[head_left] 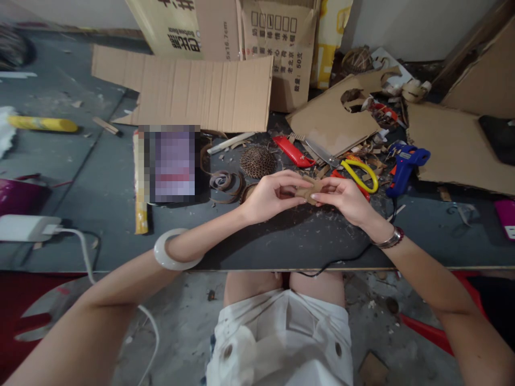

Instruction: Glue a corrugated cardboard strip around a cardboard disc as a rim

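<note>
Between my two hands is a small piece of brown cardboard (309, 191), held above the table near its front edge. My left hand (273, 195) pinches its left side between thumb and fingers. On the other side, the fingertips of my right hand (344, 195) are closed on the same piece. Just behind my left hand sits a domed piece of corrugated cardboard (258, 162). Coiled cardboard strips (223, 181) lie to its left. Scissors with yellow handles (362, 172) rest behind my right hand, near a red utility knife (293, 151).
A blue glue gun (406, 163) stands at the right, its cable trailing to the front edge. Large cardboard sheets (201, 91) and scraps fill the back. A blurred-out device (175, 163), a yellow tube (42, 124) and a white charger (28, 228) are on the left.
</note>
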### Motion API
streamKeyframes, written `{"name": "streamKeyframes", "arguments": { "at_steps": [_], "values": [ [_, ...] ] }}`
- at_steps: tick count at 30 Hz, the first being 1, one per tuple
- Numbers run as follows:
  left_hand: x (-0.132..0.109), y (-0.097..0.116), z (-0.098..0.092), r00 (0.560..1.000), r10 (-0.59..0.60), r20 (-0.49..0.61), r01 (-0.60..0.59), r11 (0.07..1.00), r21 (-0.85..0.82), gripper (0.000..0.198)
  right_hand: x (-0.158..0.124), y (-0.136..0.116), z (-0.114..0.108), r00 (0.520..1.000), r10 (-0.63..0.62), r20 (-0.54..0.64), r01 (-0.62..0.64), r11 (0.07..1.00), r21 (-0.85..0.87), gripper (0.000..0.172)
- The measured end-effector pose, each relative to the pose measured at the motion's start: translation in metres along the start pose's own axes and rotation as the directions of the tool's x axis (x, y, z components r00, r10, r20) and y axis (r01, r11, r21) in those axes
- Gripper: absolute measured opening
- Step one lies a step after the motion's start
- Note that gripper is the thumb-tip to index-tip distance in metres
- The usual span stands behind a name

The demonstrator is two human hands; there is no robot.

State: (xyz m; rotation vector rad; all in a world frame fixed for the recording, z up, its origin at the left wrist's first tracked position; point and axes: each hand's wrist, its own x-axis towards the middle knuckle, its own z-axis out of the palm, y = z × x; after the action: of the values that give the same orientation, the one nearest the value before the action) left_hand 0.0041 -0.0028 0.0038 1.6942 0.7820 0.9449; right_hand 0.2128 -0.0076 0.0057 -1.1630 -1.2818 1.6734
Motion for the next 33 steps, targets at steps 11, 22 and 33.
{"name": "streamKeyframes", "arguments": {
  "at_steps": [11,22,33],
  "values": [
    [0.0002,0.0011,0.0041,0.998,-0.022,-0.055,0.022,1.0,0.011,0.023,-0.0013,-0.0018,0.0034,0.999,0.029,-0.017,-0.029,0.999,-0.015,0.031],
    [0.0003,0.0014,0.0047,0.997,-0.069,-0.036,0.068,0.997,-0.027,0.016,-0.0018,-0.0021,0.004,0.997,0.071,0.038,-0.07,0.997,-0.027,0.034],
    [0.0,0.0008,0.0059,0.994,-0.106,-0.032,0.103,0.991,-0.083,0.024,-0.0019,-0.0051,0.0034,0.998,0.046,0.033,-0.045,0.998,-0.032,0.028]
  ]
}}
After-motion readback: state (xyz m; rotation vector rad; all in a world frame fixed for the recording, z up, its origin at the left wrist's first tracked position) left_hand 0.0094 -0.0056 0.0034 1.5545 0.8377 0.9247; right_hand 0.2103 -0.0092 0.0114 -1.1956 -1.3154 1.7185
